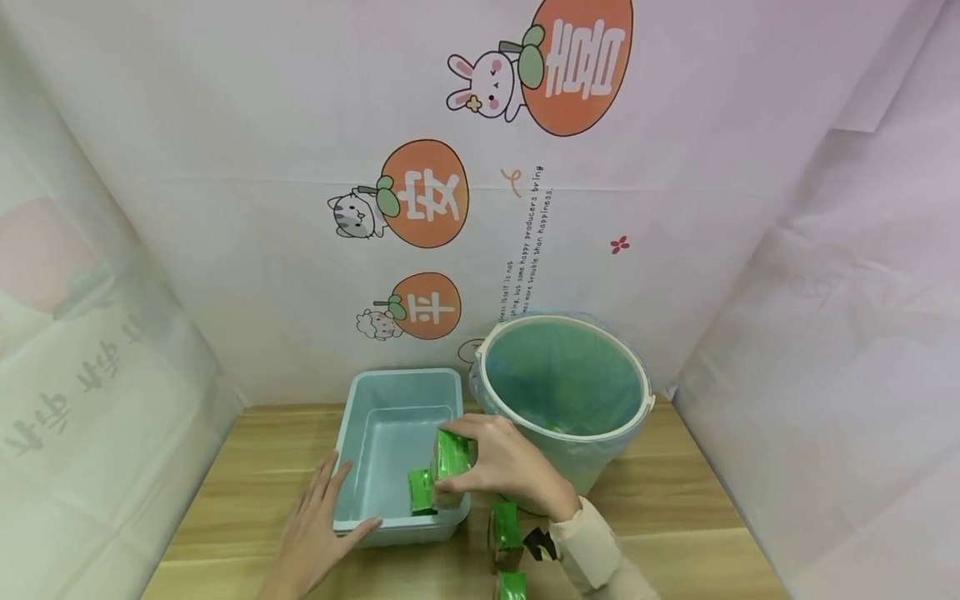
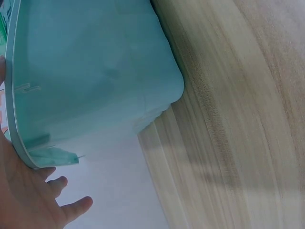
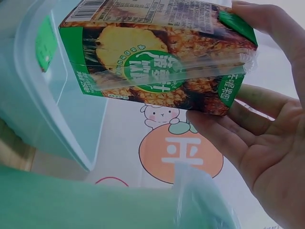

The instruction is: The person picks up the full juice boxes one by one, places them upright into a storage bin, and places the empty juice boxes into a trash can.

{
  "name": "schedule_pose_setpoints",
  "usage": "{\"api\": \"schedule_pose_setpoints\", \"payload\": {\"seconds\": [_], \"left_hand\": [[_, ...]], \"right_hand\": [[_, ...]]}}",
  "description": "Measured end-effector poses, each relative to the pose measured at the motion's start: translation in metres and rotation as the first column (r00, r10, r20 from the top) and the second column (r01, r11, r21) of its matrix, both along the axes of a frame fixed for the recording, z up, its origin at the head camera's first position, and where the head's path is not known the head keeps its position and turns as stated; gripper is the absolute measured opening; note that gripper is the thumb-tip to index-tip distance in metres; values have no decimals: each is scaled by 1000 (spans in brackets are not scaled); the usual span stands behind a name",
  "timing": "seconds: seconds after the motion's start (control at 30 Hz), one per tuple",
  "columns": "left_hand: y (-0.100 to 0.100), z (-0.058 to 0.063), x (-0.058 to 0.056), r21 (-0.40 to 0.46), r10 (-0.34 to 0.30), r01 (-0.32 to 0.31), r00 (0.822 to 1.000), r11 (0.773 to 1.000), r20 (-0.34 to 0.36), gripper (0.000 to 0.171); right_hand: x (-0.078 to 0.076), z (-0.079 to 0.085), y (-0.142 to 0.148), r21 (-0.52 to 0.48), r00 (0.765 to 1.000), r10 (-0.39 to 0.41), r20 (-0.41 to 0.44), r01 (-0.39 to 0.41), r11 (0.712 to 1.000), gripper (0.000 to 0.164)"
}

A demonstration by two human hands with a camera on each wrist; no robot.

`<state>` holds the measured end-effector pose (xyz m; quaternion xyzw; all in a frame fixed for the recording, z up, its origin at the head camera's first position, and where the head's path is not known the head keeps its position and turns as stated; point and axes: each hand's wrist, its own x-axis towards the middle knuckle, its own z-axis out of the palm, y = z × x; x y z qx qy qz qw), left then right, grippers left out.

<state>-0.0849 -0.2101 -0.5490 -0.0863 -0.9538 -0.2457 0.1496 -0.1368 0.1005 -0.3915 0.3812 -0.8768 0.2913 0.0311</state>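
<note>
My right hand (image 1: 506, 467) grips a green-topped juice carton (image 1: 452, 458) by its end, over the front right part of a light blue tub (image 1: 408, 382). Pineapple pictures cover the carton (image 3: 143, 52) in the right wrist view, with a wrapped straw along its side. Inside the tub, at the front right, sits another green carton (image 1: 422, 492). My left hand (image 1: 315, 517) rests on the tub's front left corner, its fingers extended along the left rim and the thumb at the front rim. Seen in the left wrist view, those fingers (image 2: 71, 210) reach past the rim.
Right of the tub stands a round bucket (image 1: 592, 450) with a white rim and a clear liner; a bit of green shows inside. Two more cartons, a nearer one (image 1: 512, 586) and a farther one (image 1: 507, 529), stand on the wooden table (image 1: 240, 475). White printed cloth surrounds the table.
</note>
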Motion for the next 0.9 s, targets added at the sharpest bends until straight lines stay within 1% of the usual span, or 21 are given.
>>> {"api": "schedule_pose_setpoints", "payload": {"seconds": [0.2,0.43,0.73,0.9], "left_hand": [[-1,-2,0,1,0,0,1000,1000,0,97],[-1,-1,-1,-5,-2,2,1000,1000,10,97],[-1,-1,-1,-5,-3,3,1000,1000,16,99],[-1,-1,-1,-7,2,-2,1000,1000,24,99]], "right_hand": [[-6,1,-17,-4,998,24,51,-24,1000,70],[-11,-3,-38,1,996,57,68,-57,998,70],[-14,-15,-61,-13,995,64,81,-63,998,68],[-17,-21,-72,14,996,59,69,-60,998,70]]}}
